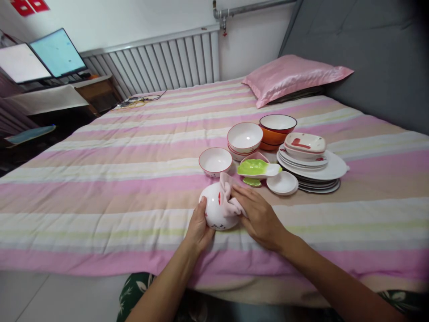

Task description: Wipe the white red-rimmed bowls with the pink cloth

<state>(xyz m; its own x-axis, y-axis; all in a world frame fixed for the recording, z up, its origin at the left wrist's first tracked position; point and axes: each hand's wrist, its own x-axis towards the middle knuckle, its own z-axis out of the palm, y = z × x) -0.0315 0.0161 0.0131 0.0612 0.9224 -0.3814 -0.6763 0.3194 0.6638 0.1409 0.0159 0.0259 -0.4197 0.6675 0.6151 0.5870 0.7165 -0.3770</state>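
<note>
A white bowl [214, 219] with red and dark marks is tilted above the near edge of the striped bed, its outside facing me. My left hand [200, 227] grips it from the left, thumb on the outer wall. On its right side, my right hand [256, 214] presses a pale pink cloth [229, 197] against the bowl's surface; part of the cloth bunches under the fingers. Just beyond stands another white bowl [215, 162] with a red rim. Close to my right hand lie a green-and-white leaf-shaped dish [258, 168] and a small white dish [283, 182].
Stacked red-rimmed bowls [245, 136], orange bowls [277, 129] and a pile of plates [335, 165] topped by rectangular dishes [304, 142] stand to the right on the striped bedspread [100, 192]. Farther back are a pink pillow [295, 76], cables [139, 101] and a radiator [161, 62].
</note>
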